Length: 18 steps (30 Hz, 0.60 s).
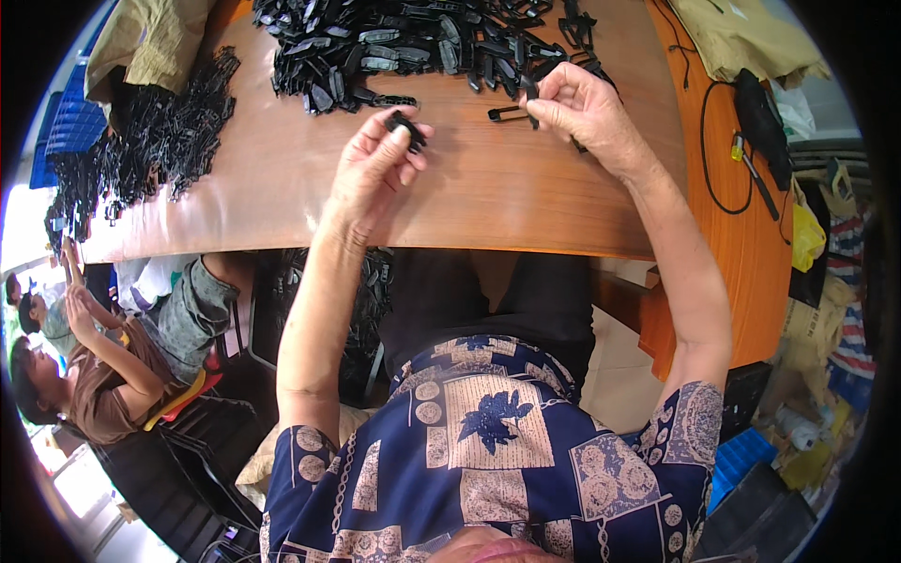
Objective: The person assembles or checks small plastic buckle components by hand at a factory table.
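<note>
My left hand [380, 155] is closed around a small black plastic part [405, 131], pinched between thumb and fingers above the table. To the right, my right hand [587, 113] pinches a slim black plastic piece [531, 101], held upright near the pile's edge. Just beside it, a black U-shaped part [508, 114] lies on the table. A large heap of glossy black plastic parts [375, 52] spreads across the far side, beyond both hands.
The brown table [282, 206] carries another pile of thin black parts [174, 141] at the left. An orange wooden surface [751, 310] on the right holds a black cable [706, 159] and a tool [758, 183]. A seated person [113, 366] works at the left.
</note>
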Available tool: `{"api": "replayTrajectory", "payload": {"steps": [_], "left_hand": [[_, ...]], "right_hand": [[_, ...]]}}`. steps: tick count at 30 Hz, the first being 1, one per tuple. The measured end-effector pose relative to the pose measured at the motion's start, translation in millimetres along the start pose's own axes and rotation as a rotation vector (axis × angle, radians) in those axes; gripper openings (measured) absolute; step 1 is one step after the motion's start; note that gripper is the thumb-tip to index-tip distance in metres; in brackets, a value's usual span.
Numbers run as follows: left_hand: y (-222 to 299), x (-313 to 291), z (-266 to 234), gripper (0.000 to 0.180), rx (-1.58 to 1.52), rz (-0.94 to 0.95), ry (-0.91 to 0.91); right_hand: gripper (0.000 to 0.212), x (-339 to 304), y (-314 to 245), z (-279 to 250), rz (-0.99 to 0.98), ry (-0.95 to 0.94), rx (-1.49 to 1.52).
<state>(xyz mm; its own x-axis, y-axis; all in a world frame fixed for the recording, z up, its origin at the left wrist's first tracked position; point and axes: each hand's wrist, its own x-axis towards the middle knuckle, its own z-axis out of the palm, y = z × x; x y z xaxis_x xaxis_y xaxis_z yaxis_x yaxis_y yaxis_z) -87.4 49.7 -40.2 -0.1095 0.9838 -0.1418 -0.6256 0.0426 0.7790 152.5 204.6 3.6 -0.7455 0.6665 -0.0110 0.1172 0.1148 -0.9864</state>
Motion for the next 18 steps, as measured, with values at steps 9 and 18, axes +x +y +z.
{"api": "replayTrajectory", "payload": {"steps": [9,18], "left_hand": [[-21,-50,39,0.026,0.73,0.346,0.081],[-10,-64,47,0.024,1.045,0.556,0.095]], "right_hand": [[0.015,-38,-20,71,0.168,-0.167,0.663],[0.012,-44,-21,94,0.207,-0.155,0.753]]}}
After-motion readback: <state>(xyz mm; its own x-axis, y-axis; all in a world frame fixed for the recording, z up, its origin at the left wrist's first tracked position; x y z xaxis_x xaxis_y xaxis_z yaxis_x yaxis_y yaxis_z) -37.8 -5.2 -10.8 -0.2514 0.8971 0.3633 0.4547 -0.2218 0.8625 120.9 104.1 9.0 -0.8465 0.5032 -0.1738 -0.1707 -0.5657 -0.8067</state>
